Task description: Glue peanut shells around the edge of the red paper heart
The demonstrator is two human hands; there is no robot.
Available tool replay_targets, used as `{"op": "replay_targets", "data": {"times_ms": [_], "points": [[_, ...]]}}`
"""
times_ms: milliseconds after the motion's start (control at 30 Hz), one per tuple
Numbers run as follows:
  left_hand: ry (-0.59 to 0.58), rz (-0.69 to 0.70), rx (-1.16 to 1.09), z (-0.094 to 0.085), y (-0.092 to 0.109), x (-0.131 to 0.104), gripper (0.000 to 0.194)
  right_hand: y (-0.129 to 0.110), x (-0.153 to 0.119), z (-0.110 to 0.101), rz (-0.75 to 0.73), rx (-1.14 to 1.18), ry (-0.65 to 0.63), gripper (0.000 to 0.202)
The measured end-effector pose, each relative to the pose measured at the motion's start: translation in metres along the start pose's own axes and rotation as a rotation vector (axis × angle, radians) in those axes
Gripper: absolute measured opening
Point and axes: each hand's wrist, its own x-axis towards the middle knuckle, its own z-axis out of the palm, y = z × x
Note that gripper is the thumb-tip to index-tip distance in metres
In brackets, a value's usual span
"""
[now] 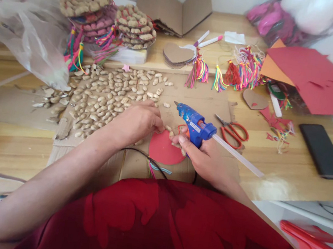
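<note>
Fingers of the left hand point(138, 123) curl at the red disc point(167, 150) (whether pinching, I cannot tell), right hand point(207, 158) grips a blue glue gun point(196, 124), disc between both hands, loose peanuts point(104, 98) at left.

Glue gun point(196, 123) in the grip of the right hand point(201, 153): blue, with a whitish label; glue stick point(236, 153) behind it, translucent white. Paper disc point(164, 151) beside the grip: plain red. Left of the grip: tan peanuts point(100, 101). Right of it: scissors point(236, 135) with orange-red handles; farther right, a black phone point(323, 151). Beyond the grip: tassels point(249, 72) in multicoloured strands. Nearer the body: garment point(120, 218), dark red patterned with brighter red shapes.
</note>
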Motion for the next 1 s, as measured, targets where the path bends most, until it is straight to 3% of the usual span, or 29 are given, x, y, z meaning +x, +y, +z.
{"op": "replay_targets", "data": {"times_ms": [533, 767, 1000], "points": [[-0.004, -0.026, -0.011, 0.000, 0.002, -0.001, 0.023, -0.003, 0.000, -0.002, -0.035, -0.063, -0.004, 0.018], [0.016, -0.022, 0.010, 0.001, 0.003, -0.003, 0.023, 0.004, -0.001, 0.005, -0.053, 0.123, 0.025, 0.015], [0.273, -0.103, 0.053, 0.001, 0.005, -0.035, 0.024, 0.030, -0.015, -0.002, -0.142, 0.332, 0.088, 0.024]]}}
